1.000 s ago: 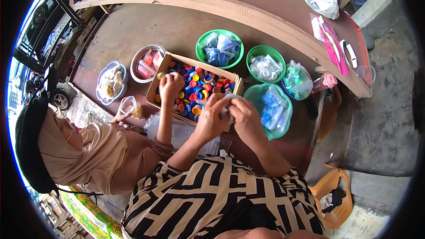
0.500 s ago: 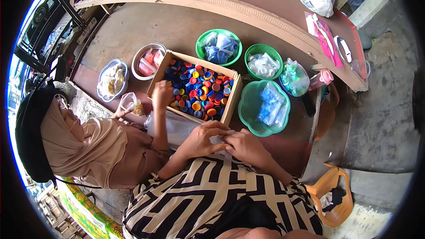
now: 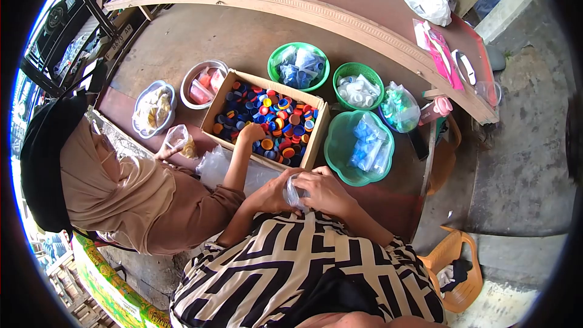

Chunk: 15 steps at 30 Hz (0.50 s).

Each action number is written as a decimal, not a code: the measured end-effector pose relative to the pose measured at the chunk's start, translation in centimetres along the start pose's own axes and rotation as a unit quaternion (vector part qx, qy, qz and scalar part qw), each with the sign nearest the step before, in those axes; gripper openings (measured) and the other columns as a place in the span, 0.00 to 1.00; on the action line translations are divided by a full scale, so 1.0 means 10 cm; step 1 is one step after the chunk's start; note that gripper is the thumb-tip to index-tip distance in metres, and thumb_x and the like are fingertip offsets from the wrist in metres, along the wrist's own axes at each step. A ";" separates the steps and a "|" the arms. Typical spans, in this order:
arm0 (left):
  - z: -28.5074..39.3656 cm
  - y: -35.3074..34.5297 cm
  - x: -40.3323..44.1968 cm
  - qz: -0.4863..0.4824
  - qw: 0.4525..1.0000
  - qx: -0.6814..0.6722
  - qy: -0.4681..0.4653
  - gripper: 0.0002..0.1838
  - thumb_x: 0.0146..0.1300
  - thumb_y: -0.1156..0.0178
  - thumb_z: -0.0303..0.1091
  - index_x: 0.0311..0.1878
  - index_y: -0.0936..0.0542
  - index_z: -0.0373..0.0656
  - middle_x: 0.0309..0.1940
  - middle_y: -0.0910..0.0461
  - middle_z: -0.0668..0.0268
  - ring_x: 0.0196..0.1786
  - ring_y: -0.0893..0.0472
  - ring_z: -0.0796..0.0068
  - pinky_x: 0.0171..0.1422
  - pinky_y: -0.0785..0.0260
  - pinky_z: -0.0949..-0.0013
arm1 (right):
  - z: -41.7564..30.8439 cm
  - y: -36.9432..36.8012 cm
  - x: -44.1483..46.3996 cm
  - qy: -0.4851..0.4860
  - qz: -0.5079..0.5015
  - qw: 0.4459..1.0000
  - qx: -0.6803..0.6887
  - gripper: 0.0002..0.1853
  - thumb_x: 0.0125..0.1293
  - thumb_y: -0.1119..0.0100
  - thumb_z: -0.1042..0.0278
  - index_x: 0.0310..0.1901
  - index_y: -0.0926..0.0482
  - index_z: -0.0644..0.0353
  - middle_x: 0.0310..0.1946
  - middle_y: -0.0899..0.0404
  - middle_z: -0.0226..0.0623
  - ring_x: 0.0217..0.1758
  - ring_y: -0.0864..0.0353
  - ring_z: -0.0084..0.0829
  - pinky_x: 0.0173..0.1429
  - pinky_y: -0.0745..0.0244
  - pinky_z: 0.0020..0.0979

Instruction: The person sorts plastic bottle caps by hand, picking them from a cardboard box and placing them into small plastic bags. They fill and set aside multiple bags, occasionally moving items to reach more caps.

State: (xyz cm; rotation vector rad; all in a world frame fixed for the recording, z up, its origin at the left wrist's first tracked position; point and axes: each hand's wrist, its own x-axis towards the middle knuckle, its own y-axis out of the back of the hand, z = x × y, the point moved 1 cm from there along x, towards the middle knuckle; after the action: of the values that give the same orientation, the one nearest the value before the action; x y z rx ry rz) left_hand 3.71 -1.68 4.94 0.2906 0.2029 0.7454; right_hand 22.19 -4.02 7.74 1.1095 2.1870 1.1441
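Between my two hands, just above my lap, is a clear plastic bag (image 3: 295, 195). My left hand (image 3: 272, 193) is closed on its left side, and my right hand (image 3: 328, 191) grips it from the right, the fingers bent over its top. Right behind them stands a cardboard box (image 3: 317, 140) full of loose bottle caps (image 3: 273, 123) in blue, red, orange and yellow. More flat clear plastic bags (image 3: 228, 170) lie against the near side of the box, left of my hands. A green scalloped basket (image 3: 359, 177) with bagged light-blue caps stands to the right.
A co-worker's hand (image 3: 252, 133) reaches into the box; their other hand (image 3: 165, 152) holds a small bag (image 3: 182, 140). Several basins with bagged caps surround the box, including a green basin (image 3: 328, 54) and a white basket (image 3: 136, 118). A pink-lidded bottle (image 3: 438, 109) lies right.
My hands have drawn slightly apart, and the bag between them shows more fully, bunched upright. The co-worker's hand has moved right, from the box's left edge to over the caps.
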 end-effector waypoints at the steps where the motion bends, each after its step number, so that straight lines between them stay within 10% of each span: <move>1: -0.02 0.00 0.01 0.009 1.000 -0.011 -0.014 0.51 0.38 0.21 0.37 0.67 0.39 0.45 0.56 0.25 0.54 0.59 0.24 0.52 0.62 0.31 0.57 | 0.01 -0.01 0.01 0.000 -0.001 1.000 -0.001 0.17 0.56 0.39 0.63 0.48 0.23 0.55 0.46 0.19 0.35 0.50 0.21 0.38 0.59 0.36 0.38; 15: -0.42 -0.09 0.16 0.054 0.998 -0.014 0.034 0.42 0.40 0.22 0.38 0.60 0.32 0.42 0.50 0.22 0.56 0.55 0.22 0.56 0.58 0.30 0.61 | 0.27 -0.20 0.18 -0.007 -0.014 0.998 0.056 0.11 0.61 0.46 0.69 0.45 0.22 0.58 0.43 0.19 0.40 0.51 0.20 0.37 0.66 0.38 0.48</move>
State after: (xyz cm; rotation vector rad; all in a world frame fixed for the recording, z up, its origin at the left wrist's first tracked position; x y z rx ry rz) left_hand 4.26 -0.37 0.62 0.2511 0.2414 0.8643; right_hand 22.02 -2.01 4.56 1.1254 2.2734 1.0102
